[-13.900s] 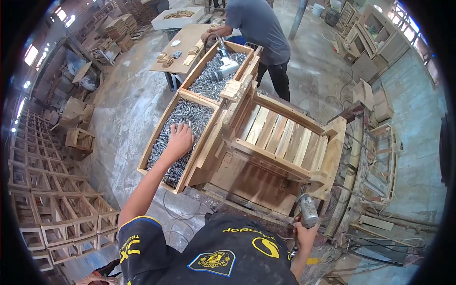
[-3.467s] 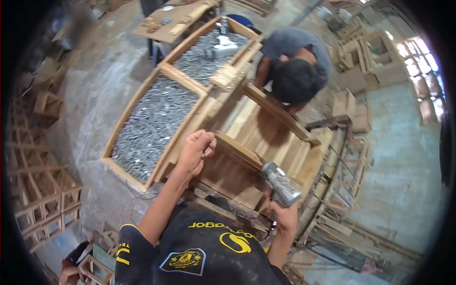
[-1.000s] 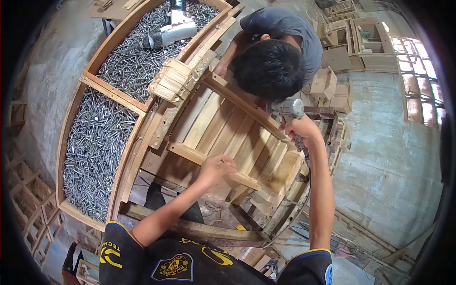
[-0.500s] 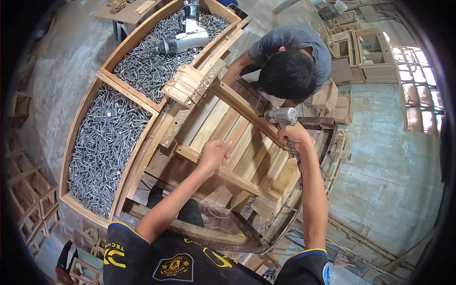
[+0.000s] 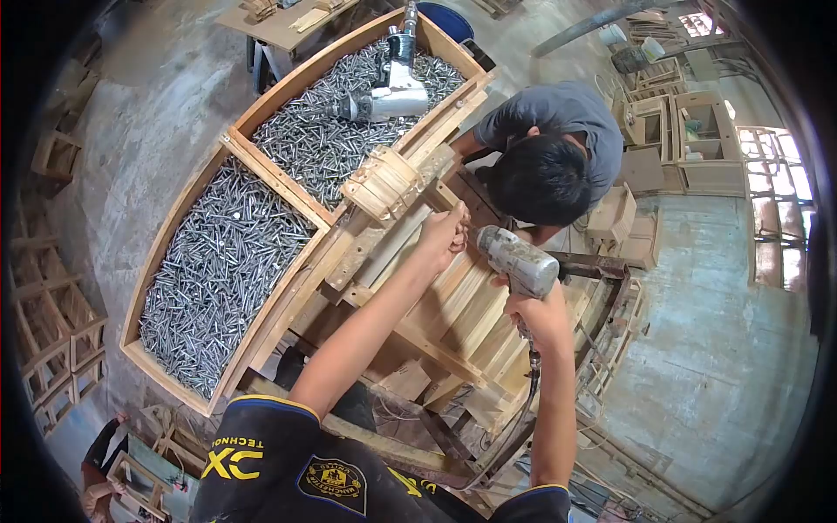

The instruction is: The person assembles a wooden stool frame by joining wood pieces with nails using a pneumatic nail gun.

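Note:
My right hand is wrapped round the grip of a silver pistol-shaped air driver, its nose pointing up and left. A black hose runs down from the grip. Just left of that nose, my left hand is pinched closed; anything between its fingertips is too small to make out. Both hands are above a wooden slatted panel framed with battens. A co-worker in a grey shirt bends over its far side, with one arm reaching to the frame.
A curved two-part wooden box on the left holds many loose screws. A second air tool lies on the screws in the far part. Beside the box sits a wooden block. Metal stand rails border the panel.
The air driver has lifted off the far batten and swung to point toward my left hand. My left hand has moved up and right, near its nose. The whole view has shifted.

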{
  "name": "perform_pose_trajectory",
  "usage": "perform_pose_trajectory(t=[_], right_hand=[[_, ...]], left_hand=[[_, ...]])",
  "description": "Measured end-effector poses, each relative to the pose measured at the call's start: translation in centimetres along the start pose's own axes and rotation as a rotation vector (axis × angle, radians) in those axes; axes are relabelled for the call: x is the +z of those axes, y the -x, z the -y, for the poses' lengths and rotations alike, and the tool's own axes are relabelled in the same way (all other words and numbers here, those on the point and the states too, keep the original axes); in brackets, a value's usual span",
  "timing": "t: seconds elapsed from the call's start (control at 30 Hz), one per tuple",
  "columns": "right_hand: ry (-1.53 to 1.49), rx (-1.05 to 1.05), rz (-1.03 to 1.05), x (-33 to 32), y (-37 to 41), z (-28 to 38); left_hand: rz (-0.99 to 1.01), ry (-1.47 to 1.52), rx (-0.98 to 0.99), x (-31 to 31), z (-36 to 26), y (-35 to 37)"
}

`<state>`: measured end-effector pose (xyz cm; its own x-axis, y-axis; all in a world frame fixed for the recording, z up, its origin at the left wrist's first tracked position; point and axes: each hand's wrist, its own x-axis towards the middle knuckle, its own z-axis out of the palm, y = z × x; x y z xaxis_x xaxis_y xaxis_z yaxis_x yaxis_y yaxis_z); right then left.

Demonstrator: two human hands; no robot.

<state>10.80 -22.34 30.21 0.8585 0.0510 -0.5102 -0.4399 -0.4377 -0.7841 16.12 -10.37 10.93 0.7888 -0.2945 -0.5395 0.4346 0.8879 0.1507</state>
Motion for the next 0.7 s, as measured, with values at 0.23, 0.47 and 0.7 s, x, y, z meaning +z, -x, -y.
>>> perform_pose_trajectory(t=[0.23,0.47,0.7], right_hand=[[0.085,-0.016,-0.026,1.1,-4.0,-0.1],[0.080,-0.015,-0.001,1.2,-7.1,-0.4],[0.173,0.014,0.076,1.0,-9.8,1.5]], left_hand=[[-0.059,-0.041,-0.101,-0.2,-2.0,-3.2],[-0.023,0.163,-0.159,-0.7,-2.4,-5.8],[0.028,0.284,-0.101,-1.9,-1.7,-6.1]])
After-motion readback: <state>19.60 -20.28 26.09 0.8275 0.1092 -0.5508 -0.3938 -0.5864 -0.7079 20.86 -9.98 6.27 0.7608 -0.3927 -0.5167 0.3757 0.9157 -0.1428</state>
